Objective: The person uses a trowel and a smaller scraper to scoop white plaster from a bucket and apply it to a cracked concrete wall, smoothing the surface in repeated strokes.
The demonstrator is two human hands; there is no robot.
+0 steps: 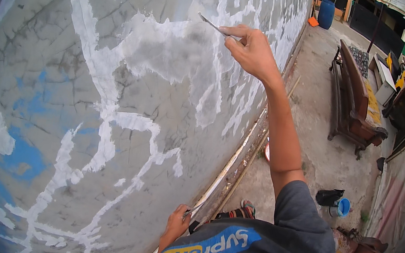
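High on the wall, my right hand (252, 49) pinches a putty knife (211, 23) between thumb and fingers. The blade is seen nearly edge-on, its tip at the grey cracked wall (140, 92) beside a smeared patch of white filler (162, 43). Low down near the wall's foot, my left hand (175, 226) is closed around a small thin tool (192, 211). Only its metal-looking end shows, so its exact kind is hidden. White filler runs in branching streaks over the wall's cracks.
Blue paint patches (22, 153) mark the wall's lower left. A pipe (221, 176) runs along its base. On the concrete ground to the right are a wooden bench (349, 95), a small blue bucket (342, 207) beside a black container (329, 197), and a far blue barrel (326, 14).
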